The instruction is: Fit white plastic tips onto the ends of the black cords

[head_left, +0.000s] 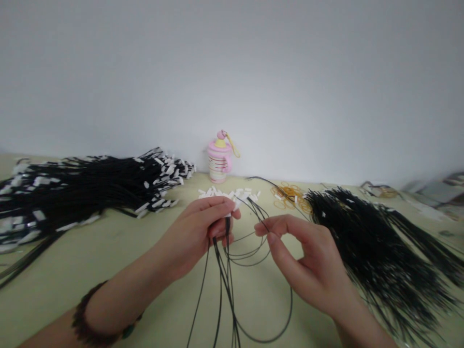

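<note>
My left hand (pixel 195 227) is closed around several thin black cables (pixel 229 285), which hang down from it toward the near edge. White sleeve-like pieces are at its fingertips; blur hides how they sit on the cables. To its right, my right hand (pixel 308 261) has thumb and forefinger brought together at a thin black strand. Loops of black cable (pixel 250 263) curve between the two hands. Just behind the left hand lies a scatter of small white tubes (pixel 208 192), partly covered by its fingers.
On the left is a large heap of black cables (pixel 97 181) with white ends. A second black bundle (pixel 369 241) spreads on the right. Yellowish rubber bands (pixel 290 193) lie behind my right hand. A pink and white cup (pixel 218 162) stands by the wall (pixel 232 72).
</note>
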`<state>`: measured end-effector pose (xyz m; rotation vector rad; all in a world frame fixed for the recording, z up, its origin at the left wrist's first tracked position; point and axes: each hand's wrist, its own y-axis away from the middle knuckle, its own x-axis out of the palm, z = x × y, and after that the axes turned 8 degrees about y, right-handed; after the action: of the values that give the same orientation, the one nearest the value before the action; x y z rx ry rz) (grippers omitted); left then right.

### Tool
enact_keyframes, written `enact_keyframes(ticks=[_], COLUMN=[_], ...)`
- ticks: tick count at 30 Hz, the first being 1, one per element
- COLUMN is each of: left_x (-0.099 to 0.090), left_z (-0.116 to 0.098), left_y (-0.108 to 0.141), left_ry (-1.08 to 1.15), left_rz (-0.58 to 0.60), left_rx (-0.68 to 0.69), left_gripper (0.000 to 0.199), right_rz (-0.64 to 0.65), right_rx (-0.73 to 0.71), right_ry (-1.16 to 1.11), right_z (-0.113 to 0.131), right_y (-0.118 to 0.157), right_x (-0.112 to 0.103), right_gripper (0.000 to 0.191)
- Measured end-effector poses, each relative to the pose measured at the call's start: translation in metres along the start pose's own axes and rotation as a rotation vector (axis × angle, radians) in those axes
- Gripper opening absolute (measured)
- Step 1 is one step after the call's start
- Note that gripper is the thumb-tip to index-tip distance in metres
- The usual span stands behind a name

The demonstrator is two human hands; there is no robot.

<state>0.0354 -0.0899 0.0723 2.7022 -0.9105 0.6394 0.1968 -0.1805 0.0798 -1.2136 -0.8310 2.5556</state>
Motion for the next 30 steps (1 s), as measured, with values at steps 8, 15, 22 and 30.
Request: enact_keyframes(ticks=[8, 15, 22, 30], left_x=[-0.0003, -0.0014, 0.0, -0.0007], left_z=[-0.0003, -0.0009, -0.0015, -0.0008], left_y=[-0.001, 0.0, 0.0001, 0.0007], left_ry=[0.0, 0.011, 0.01, 0.0], left_rz=[0.002, -0.004, -0.016, -0.005], left_rx=[0.012, 0.009, 0.012, 0.003], left_gripper=[0.022, 0.021, 0.022, 0.021], right_rz=[-0.016, -0.027, -0.028, 0.01], right_rx=[-0.011, -0.019, -0.035, -0.029], right_ry=[0.013, 0.033, 0.022, 0.032], right_z=[-0.0002, -0.0006, -0.0014, -0.0008], right_y=[-0.0007, 0.0004, 0.0011, 0.0004], right_x=[0.0008, 0.0007, 0.0, 0.0004], right_gripper=[0.011, 0.011, 0.009, 0.01])
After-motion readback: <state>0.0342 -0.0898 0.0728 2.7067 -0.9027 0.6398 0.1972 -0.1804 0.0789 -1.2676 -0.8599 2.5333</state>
